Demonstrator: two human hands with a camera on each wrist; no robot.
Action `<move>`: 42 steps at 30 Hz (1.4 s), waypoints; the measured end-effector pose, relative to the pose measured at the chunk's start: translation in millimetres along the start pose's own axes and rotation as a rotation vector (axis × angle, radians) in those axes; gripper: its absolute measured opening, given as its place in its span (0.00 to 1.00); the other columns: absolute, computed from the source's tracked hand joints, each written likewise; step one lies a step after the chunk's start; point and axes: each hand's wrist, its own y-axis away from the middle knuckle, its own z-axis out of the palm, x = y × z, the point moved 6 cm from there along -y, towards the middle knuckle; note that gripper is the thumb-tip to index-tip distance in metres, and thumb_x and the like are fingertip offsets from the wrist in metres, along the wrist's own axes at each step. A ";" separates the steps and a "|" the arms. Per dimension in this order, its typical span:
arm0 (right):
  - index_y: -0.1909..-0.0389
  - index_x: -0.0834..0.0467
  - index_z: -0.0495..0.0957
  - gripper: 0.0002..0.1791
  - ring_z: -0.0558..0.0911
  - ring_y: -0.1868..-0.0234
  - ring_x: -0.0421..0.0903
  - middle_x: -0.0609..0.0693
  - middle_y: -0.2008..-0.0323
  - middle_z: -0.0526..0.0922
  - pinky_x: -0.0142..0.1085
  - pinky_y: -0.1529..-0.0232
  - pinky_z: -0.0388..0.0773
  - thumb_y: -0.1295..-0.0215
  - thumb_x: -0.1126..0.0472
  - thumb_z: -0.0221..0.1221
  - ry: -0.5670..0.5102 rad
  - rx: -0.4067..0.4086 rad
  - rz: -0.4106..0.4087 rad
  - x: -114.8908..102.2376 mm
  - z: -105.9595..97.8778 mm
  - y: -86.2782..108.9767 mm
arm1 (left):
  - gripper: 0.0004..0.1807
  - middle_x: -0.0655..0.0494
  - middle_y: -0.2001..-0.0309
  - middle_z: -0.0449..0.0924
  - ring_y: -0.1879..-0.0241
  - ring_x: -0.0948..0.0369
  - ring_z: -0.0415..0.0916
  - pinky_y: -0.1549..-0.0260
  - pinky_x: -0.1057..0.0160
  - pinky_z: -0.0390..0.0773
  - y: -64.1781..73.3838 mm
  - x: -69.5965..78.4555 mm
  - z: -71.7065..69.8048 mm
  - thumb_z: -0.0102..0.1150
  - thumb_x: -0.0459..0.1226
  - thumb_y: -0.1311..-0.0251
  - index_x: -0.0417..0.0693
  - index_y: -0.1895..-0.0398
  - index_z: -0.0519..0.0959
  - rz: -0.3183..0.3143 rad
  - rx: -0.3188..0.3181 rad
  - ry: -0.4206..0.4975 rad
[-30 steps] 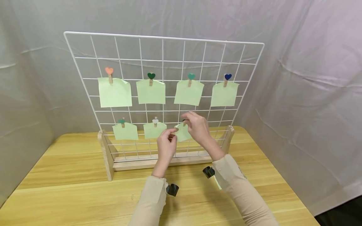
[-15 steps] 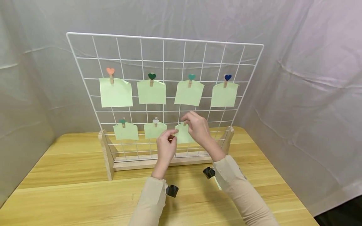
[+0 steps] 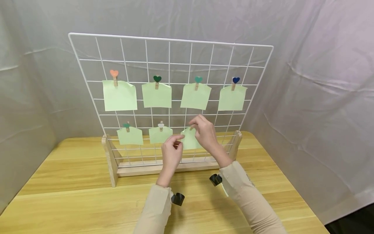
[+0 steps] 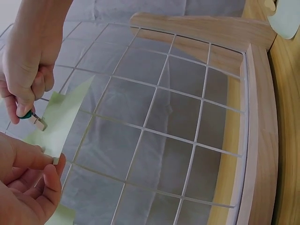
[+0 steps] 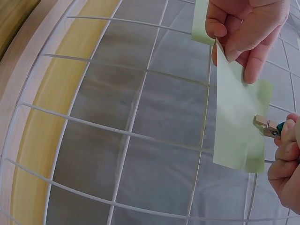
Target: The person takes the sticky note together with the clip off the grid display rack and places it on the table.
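My left hand (image 3: 171, 151) pinches the left edge of a pale green paper note (image 3: 190, 140) in the lower row of a white wire grid (image 3: 169, 52). Above it, my right hand (image 3: 205, 132) pinches the end of a small wooden clothespin (image 5: 263, 122). The clothespin's jaws sit over the note's top edge, and a bit of dark green shows between my fingers. Seen in the left wrist view, the note (image 4: 63, 119) hangs tilted between both hands, close in front of the wires.
Heart-topped clothespins hold several green notes on the grid, such as the left one (image 3: 119, 97) and the lower white-heart one (image 3: 160, 135). A wooden stand (image 3: 109, 162) supports the grid on the wooden table (image 3: 73, 208). A paper strip (image 3: 225, 189) lies beneath my right sleeve.
The note in my hands has swung from slanted to hanging straighter, its lower edge slightly lower. My right hand has shifted marginally and covers the clothespin's dark top more. My left hand keeps its hold.
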 end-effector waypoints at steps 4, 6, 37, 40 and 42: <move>0.74 0.65 0.73 0.12 0.76 0.76 0.48 0.54 0.75 0.76 0.34 0.76 0.73 0.55 0.84 0.54 -0.003 0.003 0.012 1.6 0.4 -0.3 | 0.13 0.44 0.69 0.79 0.78 0.55 0.75 0.81 0.69 0.74 0.8 0.0 -0.8 0.51 0.16 0.58 0.32 0.69 0.80 -0.007 0.001 0.001; 0.74 0.66 0.73 0.12 0.76 0.75 0.49 0.55 0.75 0.75 0.35 0.72 0.75 0.55 0.84 0.54 -0.013 0.014 0.017 1.8 -0.8 -0.8 | 0.13 0.44 0.70 0.79 0.79 0.56 0.74 0.81 0.69 0.73 1.6 -1.0 -1.3 0.50 0.16 0.58 0.32 0.70 0.80 -0.011 0.004 -0.002; 0.69 0.68 0.71 0.05 0.70 0.78 0.43 0.56 0.72 0.75 0.28 0.80 0.68 0.46 0.75 0.57 -0.130 0.026 0.055 5.7 -14.5 18.2 | 0.11 0.44 0.70 0.78 0.79 0.59 0.71 0.81 0.71 0.71 13.4 -7.9 -1.2 0.52 0.18 0.58 0.32 0.70 0.79 -0.061 -0.031 0.040; 0.70 0.68 0.71 0.04 0.71 0.77 0.44 0.56 0.72 0.75 0.27 0.79 0.69 0.46 0.75 0.56 -0.134 0.037 0.047 6.2 -15.8 20.9 | 0.12 0.42 0.71 0.78 0.80 0.58 0.71 0.81 0.72 0.70 15.1 -7.4 -1.1 0.51 0.17 0.58 0.31 0.70 0.78 -0.066 -0.037 0.055; 0.70 0.68 0.71 0.04 0.72 0.77 0.44 0.56 0.73 0.75 0.27 0.79 0.70 0.46 0.76 0.56 -0.130 0.046 0.043 6.9 -16.4 22.7 | 0.11 0.42 0.72 0.78 0.80 0.58 0.71 0.81 0.72 0.70 16.3 -6.9 -1.4 0.51 0.17 0.59 0.30 0.70 0.78 -0.061 -0.037 0.061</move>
